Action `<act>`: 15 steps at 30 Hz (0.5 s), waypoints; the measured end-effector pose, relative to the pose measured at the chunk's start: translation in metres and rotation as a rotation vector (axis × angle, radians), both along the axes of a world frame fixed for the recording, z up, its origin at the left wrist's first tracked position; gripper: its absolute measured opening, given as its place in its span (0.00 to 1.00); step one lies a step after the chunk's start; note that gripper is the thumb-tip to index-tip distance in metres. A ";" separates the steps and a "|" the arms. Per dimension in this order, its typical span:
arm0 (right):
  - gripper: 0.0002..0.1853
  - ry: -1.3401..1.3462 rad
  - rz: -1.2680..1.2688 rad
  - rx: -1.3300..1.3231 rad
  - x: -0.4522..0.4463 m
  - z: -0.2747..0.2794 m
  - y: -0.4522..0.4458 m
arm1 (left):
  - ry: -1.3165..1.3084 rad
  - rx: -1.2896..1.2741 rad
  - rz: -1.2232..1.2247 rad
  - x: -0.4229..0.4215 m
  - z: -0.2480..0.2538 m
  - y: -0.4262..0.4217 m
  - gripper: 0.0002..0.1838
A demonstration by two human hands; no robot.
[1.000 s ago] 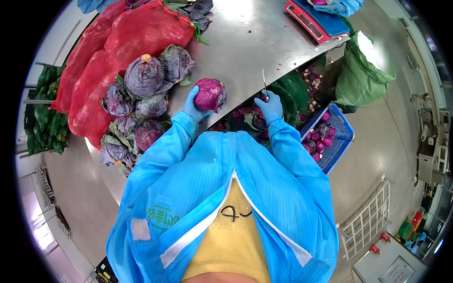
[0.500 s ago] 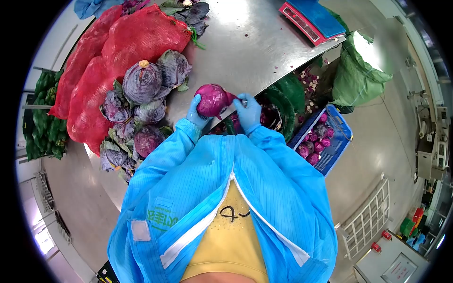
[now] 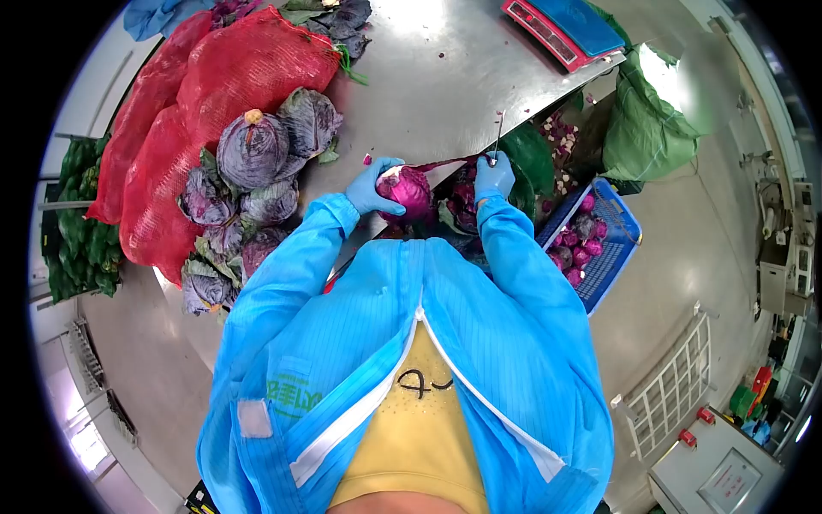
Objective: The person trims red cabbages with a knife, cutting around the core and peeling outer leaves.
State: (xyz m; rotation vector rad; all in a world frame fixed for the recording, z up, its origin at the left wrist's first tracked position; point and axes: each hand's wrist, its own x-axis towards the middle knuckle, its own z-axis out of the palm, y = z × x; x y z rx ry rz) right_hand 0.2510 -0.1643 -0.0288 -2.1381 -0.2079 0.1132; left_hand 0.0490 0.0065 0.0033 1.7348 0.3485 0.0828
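Note:
My left hand (image 3: 375, 187), in a blue glove, is wrapped around the side of a peeled red cabbage (image 3: 406, 192). A pale cut patch shows on top of the cabbage. My right hand (image 3: 494, 176), also gloved, is closed on a thin knife (image 3: 500, 133) whose narrow blade points away from me. From the cabbage a dark purple outer leaf (image 3: 445, 162) stretches across to my right hand, its far end reaching the fingers. Under and beside the hands lie more dark cabbage leaves (image 3: 462, 206), partly hidden by my sleeves.
Unpeeled red cabbages (image 3: 253, 150) are heaped at left beside red mesh sacks (image 3: 248, 68) on the metal table (image 3: 411, 94). A scale (image 3: 565, 34) stands at the back right. Right of me are a blue crate (image 3: 612, 265) with small cabbages and a green sack (image 3: 646, 128).
My right hand has moved right and slightly up, away from the cabbage, drawing a leaf out. The cabbage has turned, shifted right and now shows a pale cut patch; the knife blade has become visible.

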 end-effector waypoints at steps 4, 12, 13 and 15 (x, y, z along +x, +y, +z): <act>0.07 -0.108 -0.108 0.207 0.005 0.030 -0.007 | 0.032 0.163 -0.136 0.010 0.024 0.002 0.53; 0.10 -0.746 0.297 0.296 -0.047 0.139 -0.059 | -0.017 0.521 -0.125 0.013 0.035 -0.014 0.54; 0.11 -0.796 0.343 0.341 -0.051 0.138 -0.061 | -0.018 0.521 -0.124 0.012 0.036 -0.020 0.54; 0.09 -0.799 0.329 0.334 -0.047 0.123 -0.063 | 0.015 0.543 0.091 0.009 0.039 -0.030 0.54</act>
